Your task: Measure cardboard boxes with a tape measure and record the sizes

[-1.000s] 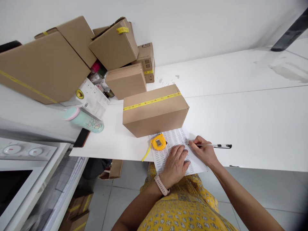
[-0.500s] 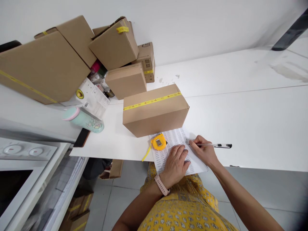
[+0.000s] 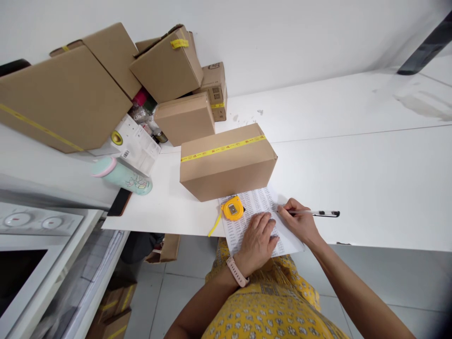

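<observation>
My left hand (image 3: pixel 259 238) lies flat on a sheet of paper (image 3: pixel 236 235) covered in columns of small writing, at the table's front edge. In my right hand (image 3: pixel 300 221) is a pen (image 3: pixel 324 213), its tip down at the paper's right side and its black-capped end pointing right. A yellow tape measure (image 3: pixel 233 208) rests on the paper's upper left, just left of my left hand, with a short strip of its blade out. Behind the paper stands a closed cardboard box (image 3: pixel 229 160) with yellow tape along its top.
Several cardboard boxes (image 3: pixel 165 66) are piled at the back left. A mint-green bottle (image 3: pixel 125 178) stands near a white box (image 3: pixel 139 146) at the left. The white table (image 3: pixel 360 183) stretches right towards a dark post (image 3: pixel 425 47). A white appliance (image 3: pixel 38 235) is at lower left.
</observation>
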Demonstrator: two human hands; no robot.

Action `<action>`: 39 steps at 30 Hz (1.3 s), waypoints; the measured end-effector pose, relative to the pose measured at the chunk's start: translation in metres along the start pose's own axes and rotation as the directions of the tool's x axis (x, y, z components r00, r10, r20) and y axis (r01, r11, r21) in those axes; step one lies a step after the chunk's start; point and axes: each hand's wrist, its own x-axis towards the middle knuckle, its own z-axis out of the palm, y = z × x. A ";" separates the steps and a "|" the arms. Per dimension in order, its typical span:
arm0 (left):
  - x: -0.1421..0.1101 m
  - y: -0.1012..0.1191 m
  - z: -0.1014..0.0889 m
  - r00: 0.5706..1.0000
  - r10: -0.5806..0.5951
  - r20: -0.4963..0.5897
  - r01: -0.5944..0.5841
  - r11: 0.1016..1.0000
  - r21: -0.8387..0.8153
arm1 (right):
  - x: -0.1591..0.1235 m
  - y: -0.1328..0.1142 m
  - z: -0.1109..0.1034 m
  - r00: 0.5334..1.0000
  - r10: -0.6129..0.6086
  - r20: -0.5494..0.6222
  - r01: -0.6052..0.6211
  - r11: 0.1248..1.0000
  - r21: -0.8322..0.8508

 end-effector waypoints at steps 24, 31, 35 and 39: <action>0.000 0.000 0.001 1.000 -0.010 0.008 0.010 1.000 -0.004 | -0.001 -0.004 -0.002 0.999 -0.031 -0.010 0.030 0.999 -0.040; 0.000 0.000 0.000 1.000 0.004 -0.012 -0.004 1.000 -0.002 | -0.001 -0.007 -0.002 1.000 -0.022 -0.022 0.022 1.000 0.006; 0.000 0.000 0.000 1.000 -0.002 -0.006 0.002 1.000 0.001 | -0.001 -0.007 -0.001 0.999 -0.016 -0.032 0.017 1.000 0.019; 0.000 0.000 0.000 1.000 -0.005 0.000 0.005 1.000 -0.005 | -0.001 -0.006 -0.002 0.999 -0.025 -0.036 0.025 1.000 -0.003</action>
